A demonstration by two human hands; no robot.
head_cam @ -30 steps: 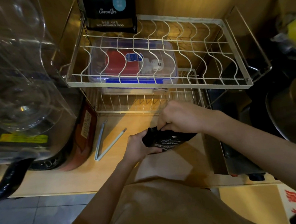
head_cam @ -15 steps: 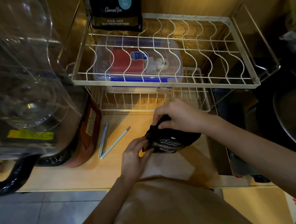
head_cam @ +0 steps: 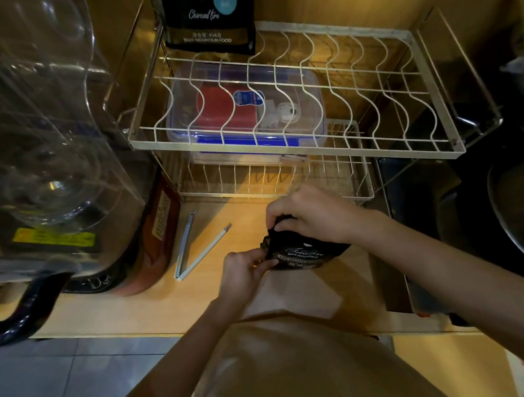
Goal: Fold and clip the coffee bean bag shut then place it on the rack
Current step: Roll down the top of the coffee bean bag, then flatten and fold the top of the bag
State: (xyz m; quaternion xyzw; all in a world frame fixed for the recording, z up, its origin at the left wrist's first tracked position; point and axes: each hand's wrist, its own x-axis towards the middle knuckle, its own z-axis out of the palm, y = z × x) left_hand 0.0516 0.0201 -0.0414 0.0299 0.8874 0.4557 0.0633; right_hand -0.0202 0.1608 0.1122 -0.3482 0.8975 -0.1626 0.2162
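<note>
We hold the coffee bean bag (head_cam: 301, 251), a small black pouch with white lettering, on the wooden table (head_cam: 132, 309) just in front of the rack (head_cam: 298, 155) and toward the table's right side. Our right hand (head_cam: 311, 216) closes over the bag's top from above, fingers curled down onto the black material. Our left hand (head_cam: 244, 274) pinches the bag's left edge between thumb and fingertips. The bag stands roughly upright with its printed face toward us, and its top is hidden under the right hand, so we cannot tell how far it is folded. The clip (head_cam: 196, 246), a long pale sealing bar, lies open in a narrow V on the table to the left of the bag, near the left hand but not touching it. The wire rack has two tiers; a second, larger black coffee bag (head_cam: 207, 16) stands at the back left corner of the upper tier, and a clear lidded container (head_cam: 245, 109) with blue clasps and a red item inside sits beneath the upper wires. A large clear-domed appliance (head_cam: 39, 136) fills the table's left edge.
</note>
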